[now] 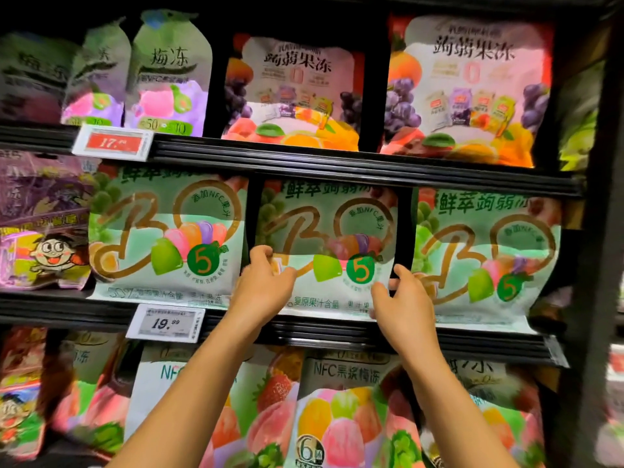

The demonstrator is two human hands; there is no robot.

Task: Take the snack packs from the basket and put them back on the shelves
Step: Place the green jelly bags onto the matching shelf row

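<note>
1. Mostly blurred at the far left: purple cartoon packs [40,228] smeared, their print unreadable. Cut off by the top edge of the middle shelf [337,327]: the headings on the three pale green packs. Basket out of view.
2. Gripping the middle green snack pack [324,251] from both sides: left hand [263,282] curled round its left edge, thumb across the front, fingertips hidden behind the film; right hand [405,298] pinching the lower right edge, fingers bent, thumb up along the side. Pack upright on the middle shelf, between two matching green packs [165,238], [486,261], touching or nearly touching each.
3. Stocked on black shelving, three tiers visible: green-and-pink pouches [169,79] and fruit jelly bags [293,92] above, peach and strawberry bags [337,417] below. Clipped to the rails: a red price tag [113,142] at upper left, a white tag [165,323] reading 19.99 just left of the left forearm. Dark upright post [601,231] at the far right.
</note>
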